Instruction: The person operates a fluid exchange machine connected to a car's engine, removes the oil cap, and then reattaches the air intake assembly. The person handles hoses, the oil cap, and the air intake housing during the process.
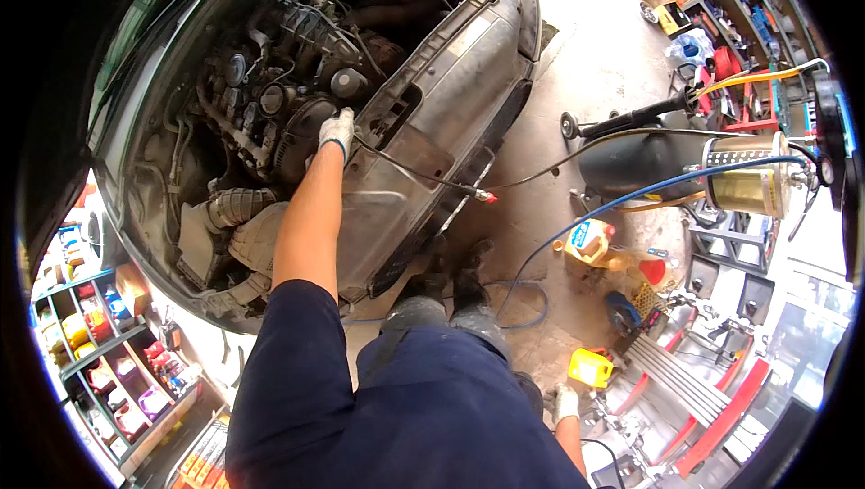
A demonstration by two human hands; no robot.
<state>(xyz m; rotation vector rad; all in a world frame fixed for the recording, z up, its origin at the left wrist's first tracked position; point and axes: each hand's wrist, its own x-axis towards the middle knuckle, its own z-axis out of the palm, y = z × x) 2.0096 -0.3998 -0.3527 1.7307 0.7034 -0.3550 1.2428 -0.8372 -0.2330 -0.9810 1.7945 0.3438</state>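
Note:
My left hand (337, 131), in a pale work glove, reaches over the front edge of a car's engine bay. Its fingers are closed on a thin dark hose (396, 163) beside the engine (302, 111). From my hand the hose runs right to a fitting with a red valve (487, 196), then on toward a wheeled dark tank (631, 165) with a clear cylinder (746, 176). Low on my right, my gloved right hand (566, 404) hangs near a yellow jug (590, 368). Its fingers are too small and partly hidden to read.
A blue hose (631, 192) loops across the floor from the tank side. Beside it stand an amber jug (590, 244) and a red funnel (652, 271). A red-and-grey metal frame (685, 381) sits at lower right. Shelves (95, 358) hold bottles at left; more shelving (752, 30) stands upper right.

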